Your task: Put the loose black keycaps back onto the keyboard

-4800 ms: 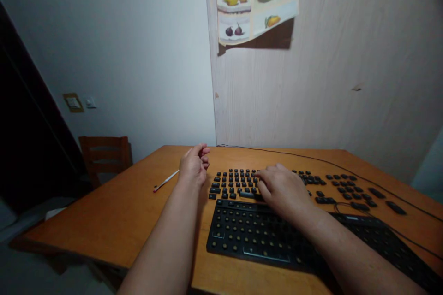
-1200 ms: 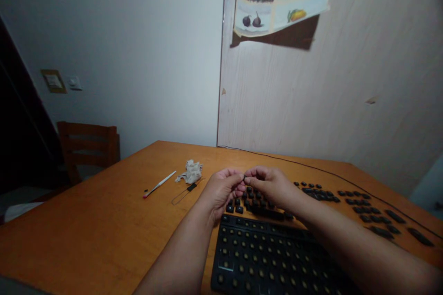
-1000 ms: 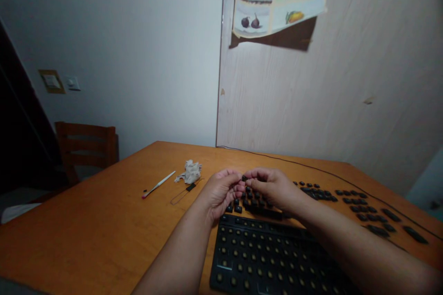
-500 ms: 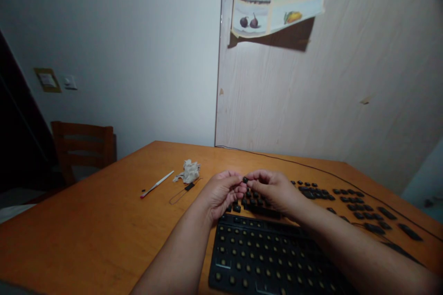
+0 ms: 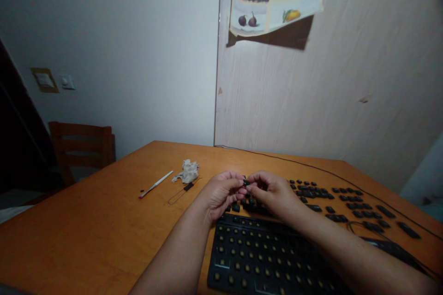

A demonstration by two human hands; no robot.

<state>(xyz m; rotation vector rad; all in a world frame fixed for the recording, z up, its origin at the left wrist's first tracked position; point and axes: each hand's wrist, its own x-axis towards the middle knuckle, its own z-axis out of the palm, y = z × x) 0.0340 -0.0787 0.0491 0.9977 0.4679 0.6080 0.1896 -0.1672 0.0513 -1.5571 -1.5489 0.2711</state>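
Above the far edge of a black keyboard (image 5: 256, 253), my left hand (image 5: 223, 193) and my right hand (image 5: 275, 193) meet fingertip to fingertip. Between them they pinch a small black keycap (image 5: 246, 183), partly covered by the fingers. The keyboard lies flat with its caps off, showing rows of pale yellowish stems. Loose keycaps (image 5: 236, 207) lie on the table under and behind my hands. My right forearm hides the keyboard's right part.
More black keycaps (image 5: 360, 206) lie in rows on the right of the wooden table (image 5: 86, 226). A thin cable (image 5: 297, 159) runs along the back. To the left are a crumpled grey cloth or tissue (image 5: 188, 171), a wire keycap puller (image 5: 188, 187) and a white stick with red tip (image 5: 155, 184).
The keycap has turned slightly between my fingertips, and my right hand has shifted a little. The view has moved slightly.
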